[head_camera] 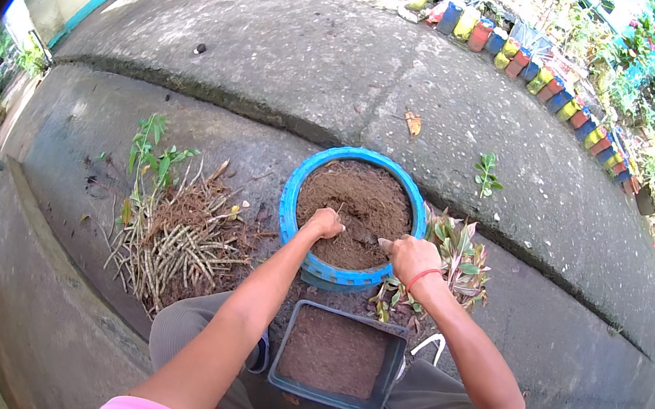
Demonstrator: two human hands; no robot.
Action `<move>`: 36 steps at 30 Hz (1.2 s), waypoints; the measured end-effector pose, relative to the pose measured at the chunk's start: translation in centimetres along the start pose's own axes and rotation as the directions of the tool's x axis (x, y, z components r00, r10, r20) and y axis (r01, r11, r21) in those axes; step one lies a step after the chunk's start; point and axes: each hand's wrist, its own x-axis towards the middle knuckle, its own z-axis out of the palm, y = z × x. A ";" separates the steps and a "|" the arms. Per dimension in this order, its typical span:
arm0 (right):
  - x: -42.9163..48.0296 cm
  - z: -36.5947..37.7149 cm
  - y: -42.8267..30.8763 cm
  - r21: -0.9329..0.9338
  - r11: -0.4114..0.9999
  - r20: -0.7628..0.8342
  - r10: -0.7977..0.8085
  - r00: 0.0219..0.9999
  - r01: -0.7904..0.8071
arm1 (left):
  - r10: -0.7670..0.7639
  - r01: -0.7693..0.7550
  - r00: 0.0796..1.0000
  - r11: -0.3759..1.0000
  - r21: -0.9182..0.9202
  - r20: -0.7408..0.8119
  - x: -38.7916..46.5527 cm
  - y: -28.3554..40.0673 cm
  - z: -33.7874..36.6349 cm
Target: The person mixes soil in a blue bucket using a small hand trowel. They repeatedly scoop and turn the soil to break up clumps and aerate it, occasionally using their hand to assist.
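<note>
A round blue plastic pot [291, 200] full of brown soil [362, 187] stands in front of me. My left hand [326, 223] is over the soil on the left side, its fingers curled at a thin root or stem. My right hand [411, 257], a red band on its wrist, reaches over the pot's right rim with a finger pointing to the soil. Whether it grips something is unclear; a dark patch lies by its fingertips. Nearer to me, between my legs, sits a dark rectangular plastic basin [330, 396] with fine brown soil inside.
A heap of cut stems and roots [186, 246] lies left of the pot, leafy cuttings [463, 258] right of it. Behind the pot runs a raised concrete edge [221, 104], with a small green sprig [487, 175] and dry leaf [412, 123] beyond. Painted bottles [540, 79] border the plants.
</note>
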 end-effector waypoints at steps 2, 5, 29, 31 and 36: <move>1.4 1.7 -0.9 0.015 1.000 0.013 0.017 1.000 -0.017 | -0.045 0.041 0.998 0.995 -0.089 -0.050 -0.1 0.4 -0.3; 0.9 4.4 -1.7 0.055 0.995 0.008 0.087 0.996 -0.087 | -0.086 0.079 0.995 0.988 -0.134 -0.051 -0.4 0.8 -0.1; -0.7 11.9 9.0 0.146 0.970 -0.275 -0.151 0.950 0.196 | -0.077 0.203 0.979 0.518 -0.831 0.191 -2.9 -0.8 0.1; -0.6 12.1 9.2 0.161 0.964 -0.282 -0.160 0.946 0.211 | -0.044 0.185 0.982 0.469 -0.863 0.186 -3.5 -0.7 -0.6; -1.0 9.0 9.1 0.190 0.959 -0.208 -0.172 0.963 0.212 | 0.010 0.270 0.947 0.521 -0.810 0.322 -4.1 -2.2 -5.3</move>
